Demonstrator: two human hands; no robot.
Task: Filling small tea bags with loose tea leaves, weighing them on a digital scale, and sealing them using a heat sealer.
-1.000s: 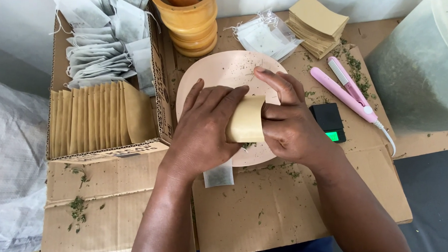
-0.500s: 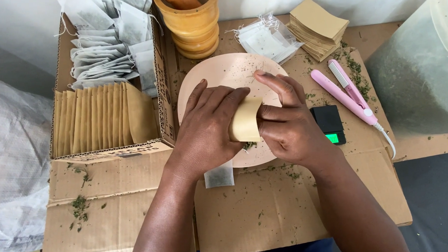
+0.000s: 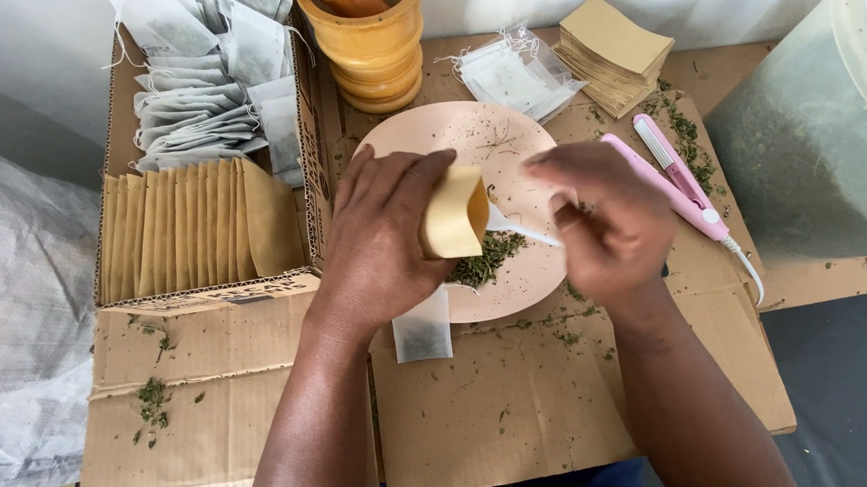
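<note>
One paper pouch inside left grip

single head view, steeply downward, close over the cardboard worktop

Cardboard sheet — plate, box, herb crumbs.

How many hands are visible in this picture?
2: the left hand holds an open brown envelope above the pink plate; the right hand is beside it.
</note>
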